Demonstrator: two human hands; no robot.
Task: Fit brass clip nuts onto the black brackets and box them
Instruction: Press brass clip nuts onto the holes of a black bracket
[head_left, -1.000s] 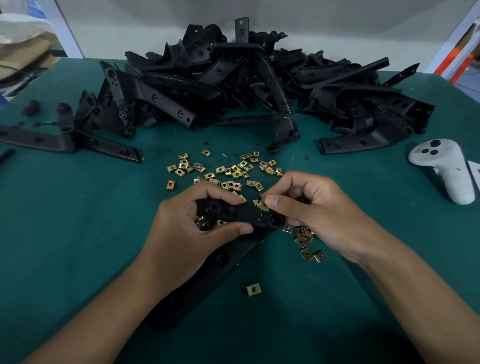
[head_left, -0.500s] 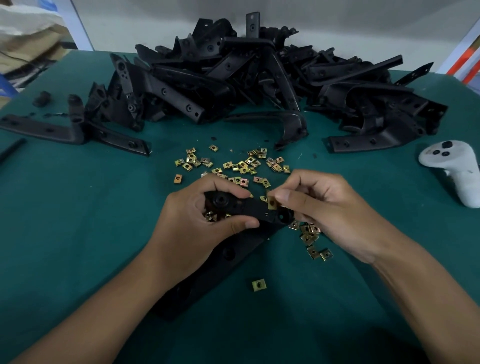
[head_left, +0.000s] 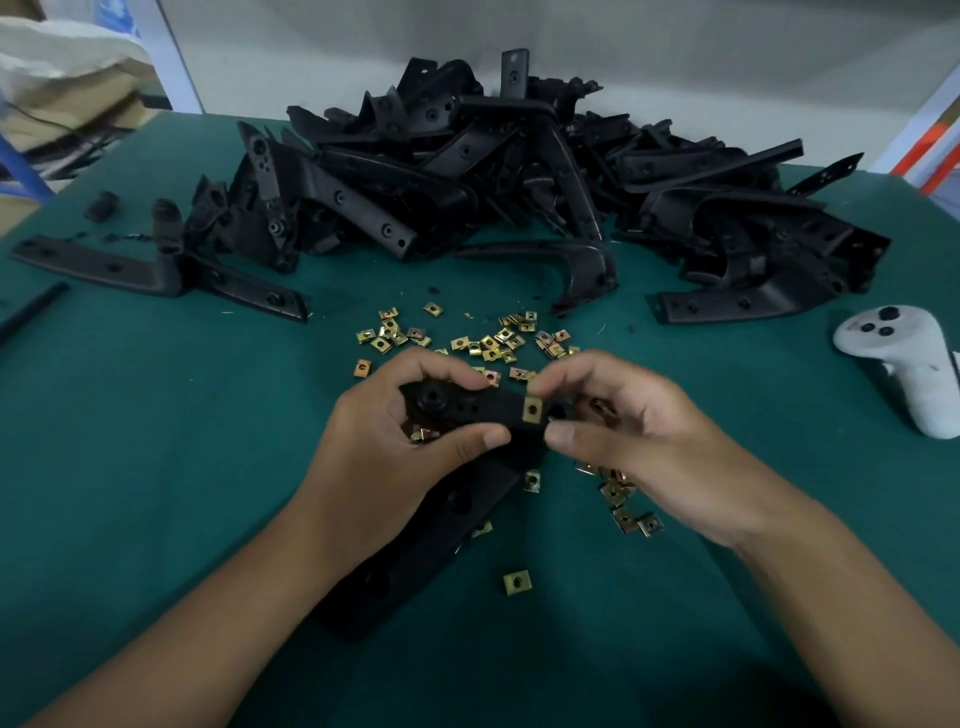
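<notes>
One clip nut now seated on the held bracket

One loose clip nut (head_left: 517, 582) lies nearest on the green table (head_left: 156, 467). Just beyond it, the left hand (head_left: 395, 452) grips the black bracket (head_left: 467, 415), thumb under and fingers curled over. A brass clip nut (head_left: 532, 410), pinched at the bracket's edge half a second ago, now sits square over its right end. The right hand (head_left: 639, 441) has eased off it, fingers curled around that end; whether they press the bracket I cannot tell. Judging by this, one fitting is done. Farther off lie scattered clip nuts (head_left: 483, 340), then the bracket pile (head_left: 519, 171). No box shows.
</notes>
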